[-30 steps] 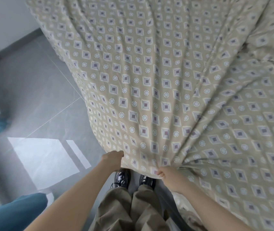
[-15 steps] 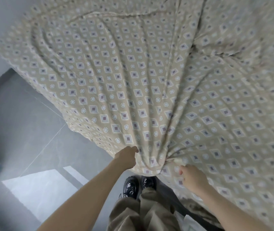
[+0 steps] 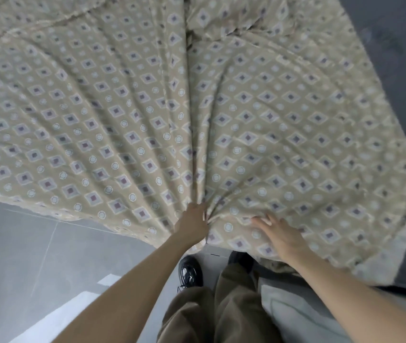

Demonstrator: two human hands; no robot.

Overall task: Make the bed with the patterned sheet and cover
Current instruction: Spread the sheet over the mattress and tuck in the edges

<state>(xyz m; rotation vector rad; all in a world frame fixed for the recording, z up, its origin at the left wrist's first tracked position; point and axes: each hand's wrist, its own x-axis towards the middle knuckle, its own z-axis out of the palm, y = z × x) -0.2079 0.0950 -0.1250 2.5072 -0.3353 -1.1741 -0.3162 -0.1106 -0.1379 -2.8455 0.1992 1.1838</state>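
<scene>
Patterned sheet (image 3: 147, 107): tan cloth printed with diamonds and small circles. It is spread wide and fills most of the view from the far edge to the near middle. Its folds fan out from one gathered point at the near edge, and the motifs are blurred towards the far side.
Left hand (image 3: 192, 227): fingers curled tight round the gathered bunch of sheet at its near edge, where the folds meet. The arm reaches in from the near left.
Right hand (image 3: 283, 235): just right of the left hand, lying on top of the sheet near its near edge. The fingers (image 3: 262, 220) are stretched out and slightly spread, gripping nothing that shows.
Bed surface (image 3: 394, 58): dark grey, showing along the right side beyond the sheet's right edge.
Floor (image 3: 23, 243): grey tiles on the near left, with a bright patch of light (image 3: 56, 318).
Person's legs: olive trousers (image 3: 221, 313) and a glossy black shoe (image 3: 190, 271), near centre, below the hands.
Pale fabric (image 3: 296, 315): near right, beside the trousers; cannot tell what it is.
</scene>
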